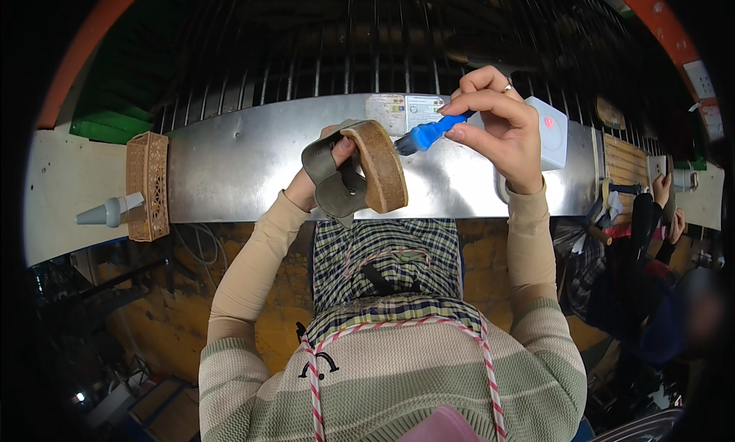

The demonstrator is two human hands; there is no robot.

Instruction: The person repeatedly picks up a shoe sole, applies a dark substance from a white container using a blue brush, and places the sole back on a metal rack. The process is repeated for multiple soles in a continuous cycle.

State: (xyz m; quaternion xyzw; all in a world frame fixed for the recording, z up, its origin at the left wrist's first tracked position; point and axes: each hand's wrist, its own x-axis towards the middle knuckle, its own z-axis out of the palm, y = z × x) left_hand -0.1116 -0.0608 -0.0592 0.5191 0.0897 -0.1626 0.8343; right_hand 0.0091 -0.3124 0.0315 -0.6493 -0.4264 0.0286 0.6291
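Observation:
My left hand [305, 183] grips a sandal [385, 170] with wide grey-green straps and a tan-brown sole. The sandal is tilted on its side above the metal table [268, 143], and its sole faces right. My left thumb lies inside the straps; the other fingers are largely hidden. A blue-handled brush [438, 129] is pinched between the thumb and fingers of my right hand [505, 132]. Its dark bristles point left, close to the sole's edge; whether they touch it I cannot tell.
Behind the table runs a rack of metal rollers [329, 67] carrying dark items. A white container [550, 135] stands beside my right hand. At the table's left end is a brown woven basket [148, 185], with a grey cone-shaped object [109, 212] beyond. Another person [651, 289] works at the right.

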